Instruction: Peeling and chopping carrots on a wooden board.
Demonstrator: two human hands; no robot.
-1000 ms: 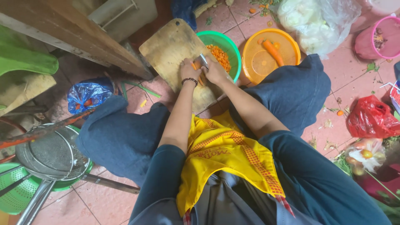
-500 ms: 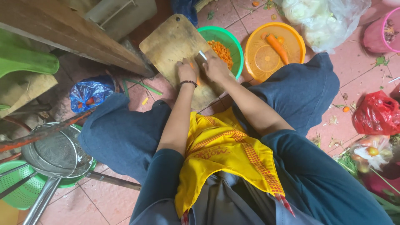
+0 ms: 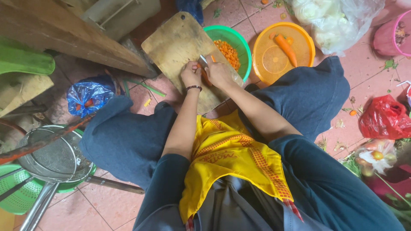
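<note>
A worn wooden cutting board [image 3: 175,40] lies on the tiled floor between my knees. My left hand [image 3: 191,73], with a dark bracelet at the wrist, presses down on a piece of carrot [image 3: 204,76] on the board. My right hand [image 3: 219,72] is closed around a knife [image 3: 203,59], whose blade sits against the carrot. Just beyond the board a green basket [image 3: 239,42] holds chopped carrot pieces [image 3: 226,50]. An orange basket [image 3: 262,57] to its right holds a whole carrot [image 3: 285,48].
A wooden plank [image 3: 64,40] runs across the upper left. A blue plastic bag [image 3: 87,95] lies left of my knee, a metal strainer [image 3: 45,158] over a green bowl at lower left. A clear bag of vegetables [image 3: 338,19], pink bucket [image 3: 391,34] and red bag [image 3: 385,117] sit right.
The view has shifted slightly. My hands stay on the board, and the knife has moved a little along the carrot.
</note>
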